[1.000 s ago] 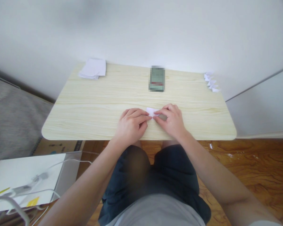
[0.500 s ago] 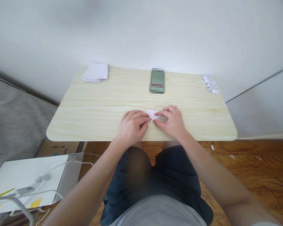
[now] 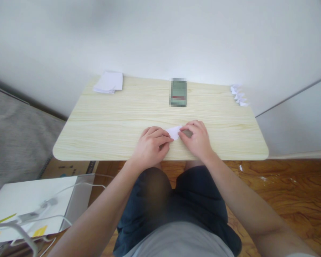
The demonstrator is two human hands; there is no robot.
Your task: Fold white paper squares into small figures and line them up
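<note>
A small folded piece of white paper (image 3: 174,132) lies between my hands near the front edge of the table. My left hand (image 3: 153,143) is closed on its left end, the fingers together over the paper. Thumb and forefinger of my right hand (image 3: 196,135) pinch its upper right corner. Part of the paper's left side is hidden under my left fingertips.
On the pale wooden table (image 3: 117,125), a stack of white paper sheets (image 3: 108,81) sits at the back left. A blurred-out phone-like device (image 3: 178,92) lies at the back middle. Several folded white paper pieces (image 3: 238,95) line the right edge. Cables cross a white box (image 3: 56,185) at lower left.
My right hand has shifted slightly right, its pinch now at the paper's upper right corner. The paper has turned a little and more of it shows. My left hand has moved slightly.
</note>
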